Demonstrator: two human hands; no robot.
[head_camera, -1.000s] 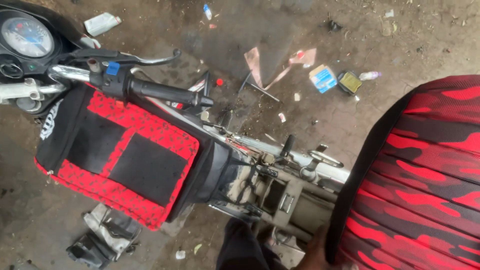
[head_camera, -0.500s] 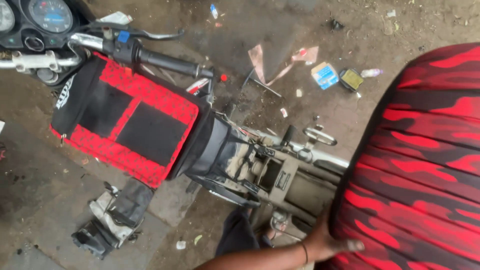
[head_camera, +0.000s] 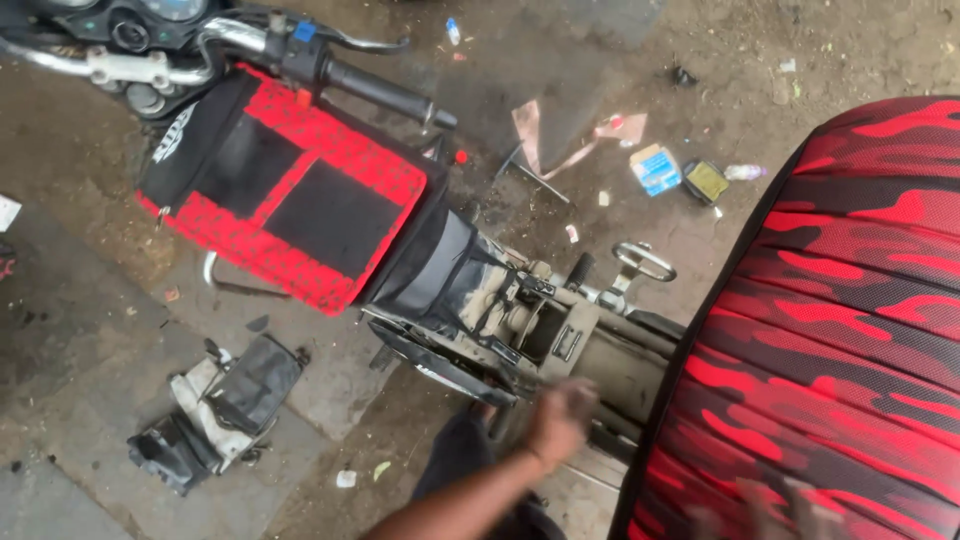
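Observation:
A motorcycle lies below me with a red and black tank cover (head_camera: 300, 200). Behind the tank the open frame (head_camera: 540, 325) shows dusty parts. My left hand (head_camera: 562, 418) is blurred, with fingers curled, at the near side of that open frame; whether it holds anything is unclear. The red and black camouflage seat (head_camera: 830, 310) fills the right side, close to the camera. My right hand (head_camera: 770, 510) is a faint blur, its fingers lying over the seat's lower edge.
The handlebar with a black grip (head_camera: 375, 90) and the gauges (head_camera: 130, 30) are at top left. A removed black and grey part (head_camera: 225, 405) lies on the ground at lower left. Paper scraps, a blue packet (head_camera: 656, 168) and a small box (head_camera: 706, 181) litter the dirt beyond the bike.
The view has shifted, so the bike sits higher in frame. My left hand left the seat's lower edge and moved up and left to the open frame. Blurred right-hand fingers appeared on the seat.

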